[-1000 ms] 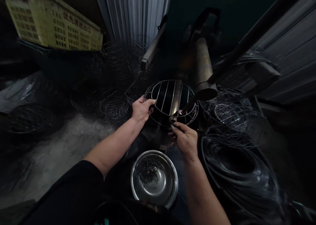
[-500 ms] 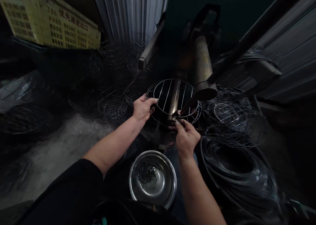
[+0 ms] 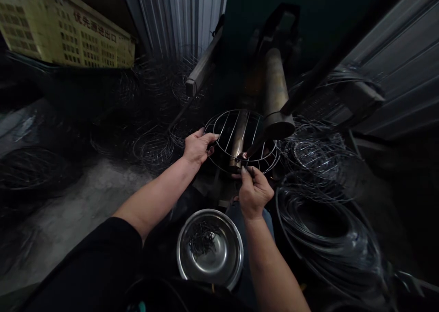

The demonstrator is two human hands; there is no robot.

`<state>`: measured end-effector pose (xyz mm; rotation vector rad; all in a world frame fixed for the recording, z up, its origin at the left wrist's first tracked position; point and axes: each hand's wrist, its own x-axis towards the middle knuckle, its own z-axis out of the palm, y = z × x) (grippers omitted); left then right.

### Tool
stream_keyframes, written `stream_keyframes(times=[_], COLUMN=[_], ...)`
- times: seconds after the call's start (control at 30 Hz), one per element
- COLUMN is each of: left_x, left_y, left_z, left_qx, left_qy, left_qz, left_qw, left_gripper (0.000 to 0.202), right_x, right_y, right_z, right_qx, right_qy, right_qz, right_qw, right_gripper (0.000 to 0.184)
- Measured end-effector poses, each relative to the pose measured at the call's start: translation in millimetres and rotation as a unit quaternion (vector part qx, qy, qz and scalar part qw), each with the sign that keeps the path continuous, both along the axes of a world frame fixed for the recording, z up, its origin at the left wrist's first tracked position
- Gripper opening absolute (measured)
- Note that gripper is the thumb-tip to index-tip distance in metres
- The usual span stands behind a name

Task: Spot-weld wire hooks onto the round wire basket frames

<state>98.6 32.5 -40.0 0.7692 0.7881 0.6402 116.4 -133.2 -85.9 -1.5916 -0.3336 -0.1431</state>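
Note:
My left hand (image 3: 198, 147) is closed on the left rim of a round wire rack (image 3: 223, 125) with parallel bars. The rack lies over a lower metal rod (image 3: 239, 140) of a spot welder. A small orange glow shows at the rack's front rim, where the upper electrode arm (image 3: 255, 146) comes down. Just below that spot my right hand (image 3: 255, 191) is pinched, thumb against fingers; whatever small dark thing is between them is too small to name. Below the hands, a steel bowl (image 3: 222, 273) holds short bent wire pieces (image 3: 202, 239).
A thick upper cylinder (image 3: 277, 88) juts toward me above the rack. To the right lie a large wire coil (image 3: 343, 239) and a heap of wire rings (image 3: 312, 159). More wire racks (image 3: 154, 147) lie at left, below a yellow crate (image 3: 89, 38).
The view has shifted slightly, so most things appear further left. My right fingertips sit a little lower, slightly apart from the glowing spot. The left hand keeps its hold on the rack.

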Motion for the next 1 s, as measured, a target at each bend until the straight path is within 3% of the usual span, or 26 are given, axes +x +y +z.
stream_keyframes(times=[0.4, 0.63, 1.0], left_x=[8.9, 13.2, -6.4], left_y=[12.1, 10.3, -2.1], left_z=[-7.0, -5.3, -11.6], left_qx=[-0.013, -0.026, 0.011], left_qy=[0.024, 0.040, 0.004], left_qz=[-0.001, 0.006, 0.029], left_qw=[1.000, 0.999, 1.000], left_gripper=[0.077, 0.071, 0.047], right_x=[0.7, 4.8, 10.0], right_y=[6.6, 7.5, 4.9], right_z=[9.8, 13.8, 12.8], right_qx=[0.023, 0.058, 0.077], right_qy=[0.034, 0.066, 0.065], right_qz=[0.024, 0.021, 0.028], right_qw=[0.999, 0.996, 0.995], right_gripper=[0.021, 0.018, 0.019])
